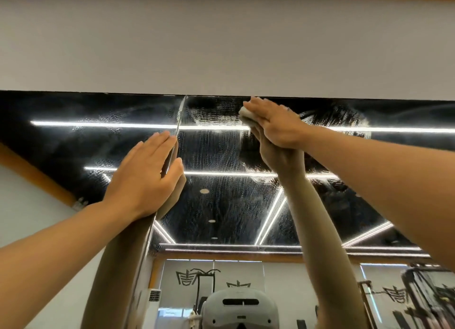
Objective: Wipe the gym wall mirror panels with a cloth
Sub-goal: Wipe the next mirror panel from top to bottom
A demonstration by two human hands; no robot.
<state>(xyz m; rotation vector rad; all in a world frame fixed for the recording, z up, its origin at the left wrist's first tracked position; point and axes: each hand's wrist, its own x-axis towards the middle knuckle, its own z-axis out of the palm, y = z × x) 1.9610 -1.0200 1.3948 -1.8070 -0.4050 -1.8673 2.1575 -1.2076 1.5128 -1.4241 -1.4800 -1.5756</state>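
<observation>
Overhead, head view: pressing a white cloth (246, 114) against the mirror panel (221, 200) at about one o'clock, right hand (275, 124) lying flat over it, fingers straight and together, not curled round it. Reaching to the very top edge of the glass, fingertips touching the line where the pale wall (221, 45) begins. Bracing with the left hand (145, 178) at about ten o'clock, palm flat and fingers extended, lying across the vertical seam (181, 114) between two panels; judged a steadying support for the high reach. Showing wet streaks and smears around the cloth and below it, so wiping judged under way on the upper band. Leaving no room upward past the top edge; open glass lying toward three o'clock and down toward six o'clock. Reflecting both forearms, ceiling light strips (123, 124) and gym equipment (423, 296) low in the glass.
</observation>
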